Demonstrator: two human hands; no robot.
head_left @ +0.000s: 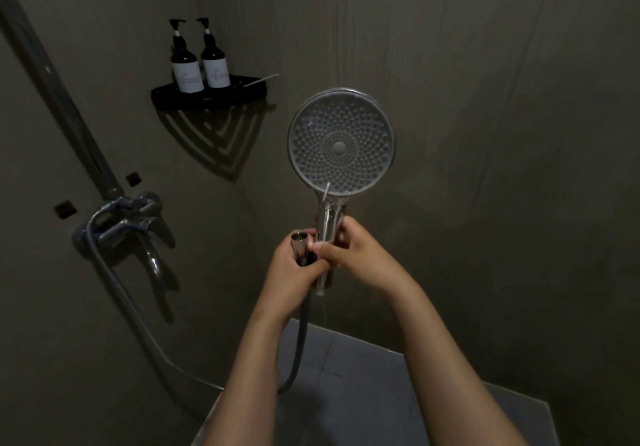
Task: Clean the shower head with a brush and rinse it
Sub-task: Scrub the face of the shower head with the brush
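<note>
A round chrome shower head [341,142] stands upright in front of me, its wet nozzle face turned toward the camera. My right hand [349,255] grips its chrome handle [329,224]. My left hand [291,272] holds the metal end fitting of the grey hose [300,248], which sits loose beside the handle. The hose [301,341] hangs down from my left hand and loops off to the left. A thin white stick [261,80], possibly a brush handle, lies on the corner shelf.
A black corner shelf [207,94] carries two dark pump bottles [185,65] [214,61]. The chrome mixer tap with spout [135,227] and riser pipe [55,89] are on the left wall. Grey tiled floor [363,376] lies below.
</note>
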